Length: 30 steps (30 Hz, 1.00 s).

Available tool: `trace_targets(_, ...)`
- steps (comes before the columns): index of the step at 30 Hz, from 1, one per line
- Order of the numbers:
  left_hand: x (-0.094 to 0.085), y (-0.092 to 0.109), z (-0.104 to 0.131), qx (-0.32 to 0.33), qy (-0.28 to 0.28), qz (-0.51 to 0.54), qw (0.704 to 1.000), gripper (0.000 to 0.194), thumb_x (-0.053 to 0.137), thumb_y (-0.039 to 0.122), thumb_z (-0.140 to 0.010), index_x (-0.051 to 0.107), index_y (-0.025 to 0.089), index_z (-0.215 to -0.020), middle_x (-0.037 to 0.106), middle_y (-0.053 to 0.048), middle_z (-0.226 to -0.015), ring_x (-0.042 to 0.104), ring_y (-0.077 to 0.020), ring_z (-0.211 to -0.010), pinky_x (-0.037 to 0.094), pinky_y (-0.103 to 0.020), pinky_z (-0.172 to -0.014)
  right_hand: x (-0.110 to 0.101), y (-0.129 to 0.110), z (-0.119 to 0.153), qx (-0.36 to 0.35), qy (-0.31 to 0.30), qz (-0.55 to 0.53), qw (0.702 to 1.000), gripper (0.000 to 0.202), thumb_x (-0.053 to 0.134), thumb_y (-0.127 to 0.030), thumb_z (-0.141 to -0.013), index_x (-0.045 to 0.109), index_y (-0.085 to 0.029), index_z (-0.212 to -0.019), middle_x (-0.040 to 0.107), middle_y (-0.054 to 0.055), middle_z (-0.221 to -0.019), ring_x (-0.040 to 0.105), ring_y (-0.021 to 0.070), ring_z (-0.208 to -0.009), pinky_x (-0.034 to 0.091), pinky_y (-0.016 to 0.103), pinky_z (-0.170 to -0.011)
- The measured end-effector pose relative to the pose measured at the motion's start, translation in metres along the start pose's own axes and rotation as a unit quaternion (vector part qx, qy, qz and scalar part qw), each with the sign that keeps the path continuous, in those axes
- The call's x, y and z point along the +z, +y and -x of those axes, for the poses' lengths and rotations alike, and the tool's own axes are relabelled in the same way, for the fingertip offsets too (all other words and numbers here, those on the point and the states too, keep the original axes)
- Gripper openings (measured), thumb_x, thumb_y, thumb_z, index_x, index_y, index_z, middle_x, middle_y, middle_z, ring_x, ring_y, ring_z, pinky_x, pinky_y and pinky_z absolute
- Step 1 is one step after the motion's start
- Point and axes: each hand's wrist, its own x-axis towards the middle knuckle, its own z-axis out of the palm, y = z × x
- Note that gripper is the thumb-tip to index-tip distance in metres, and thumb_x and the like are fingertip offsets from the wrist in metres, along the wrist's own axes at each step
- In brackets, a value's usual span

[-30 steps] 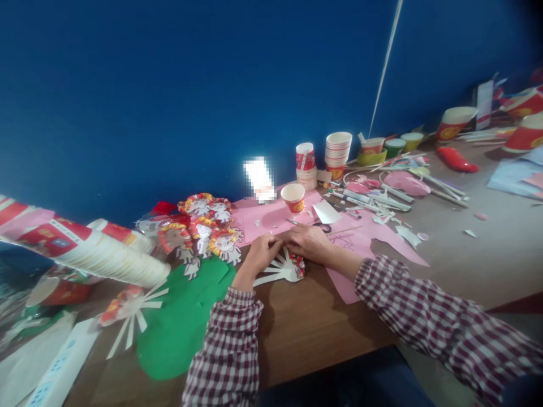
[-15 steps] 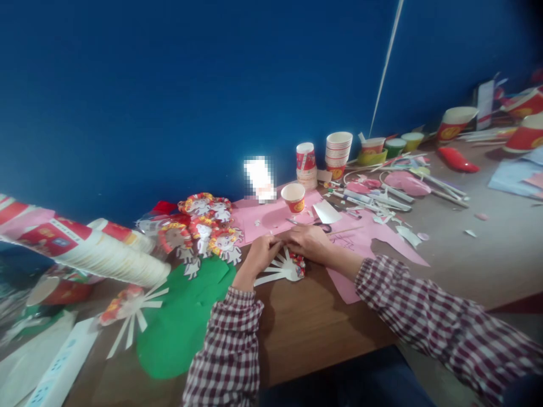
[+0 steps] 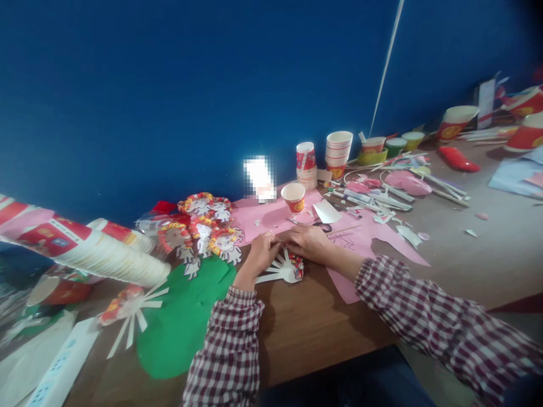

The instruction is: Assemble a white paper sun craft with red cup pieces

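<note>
A paper cup cut into strips (image 3: 291, 275) lies splayed in front of me, its white base toward me and red-and-yellow curled strips on its right side. My left hand (image 3: 263, 252) pinches at the far end of its strips, fingertips pressed together. My right hand (image 3: 310, 243) meets it there, fingers closed over the upper strips. What lies exactly between the fingertips is hidden. Just beyond the hands stands an upright paper cup (image 3: 293, 199). Scissors (image 3: 324, 227) show partly beside my right hand.
Left of my hands lie several finished paper-cup figures (image 3: 203, 232) and green paper (image 3: 182, 322). A long stack of cups (image 3: 110, 254) leans at far left, near another cut cup (image 3: 127, 311). Pink paper (image 3: 258, 217), cup stacks (image 3: 338, 152) and markers (image 3: 373, 198) spread toward the blue wall.
Both hands stay almost in place at the cut cup. The cup's strips and base have shifted very slightly; everything else looks the same.
</note>
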Motion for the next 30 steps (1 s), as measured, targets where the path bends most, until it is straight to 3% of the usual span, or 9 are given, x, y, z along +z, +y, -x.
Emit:
trace_targets(7,0.0004,0.0015,0.0006,-0.006,0.015,0.010,1.000,0.021,0.051,0.025,-0.084,0.069,0.015,-0.078,0.062,-0.005,-0.076,0.054,-0.0146,-0.074,0.042,-0.024,-0.069,-0.0045,-0.0022,0.0003,0.015,-0.006,-0.001,1.000,0.034,0.043,-0.039,-0.093,0.062,-0.019,-0.113,0.066,0.012,-0.103,0.060,0.0193,-0.097,0.044,0.026,-0.079)
trace_targets(30,-0.0008,0.0062,-0.0002,-0.024,0.029,0.023,0.999,0.012,0.060,0.020,-0.077,0.070,0.014,-0.080,0.064,-0.005,-0.078,0.056,-0.0157,-0.075,0.043,-0.026,-0.071,-0.0017,-0.0004,0.0010,0.015,0.004,0.009,1.000,0.033,0.044,-0.038,-0.093,0.062,-0.021,-0.114,0.066,0.011,-0.103,0.060,0.0194,-0.095,0.044,0.027,-0.077)
